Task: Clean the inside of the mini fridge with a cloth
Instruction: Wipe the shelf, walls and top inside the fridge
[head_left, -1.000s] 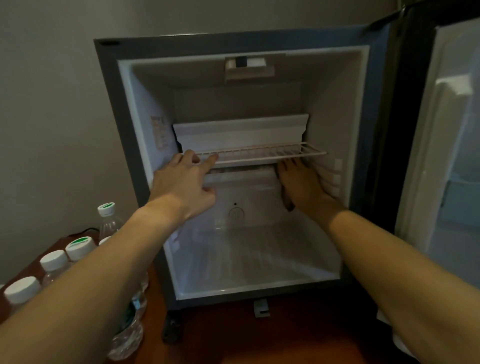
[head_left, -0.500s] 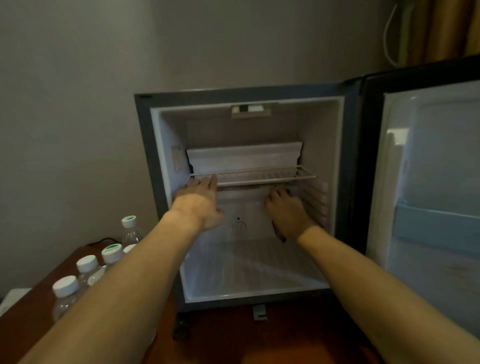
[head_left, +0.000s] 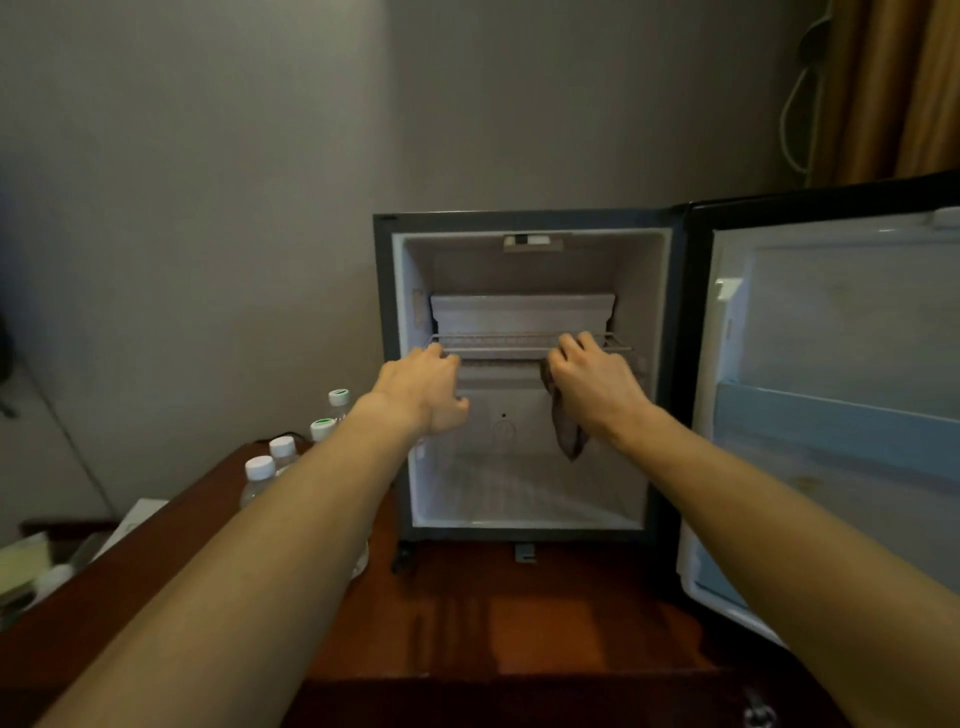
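The mini fridge (head_left: 385, 364) stands open on a wooden table, its white inside bare except for a wire shelf (head_left: 504, 340) halfway up. My left hand (head_left: 423, 387) curls its fingers over the shelf's front left edge. My right hand (head_left: 592, 379) grips the shelf's front right part and also pinches a dark brown cloth (head_left: 566, 428), which hangs down below the palm in front of the back wall.
The fridge door (head_left: 831, 395) swings wide open to the right. Several capped water bottles (head_left: 283, 449) stand left of the fridge on the wooden table (head_left: 519, 613). A white box (head_left: 135, 519) lies at the far left. Curtains hang at the upper right.
My head pulled back, so the fridge looks smaller. Both hands rose from under the shelf to grip its front edge. The cloth now shows, dangling from my right hand.
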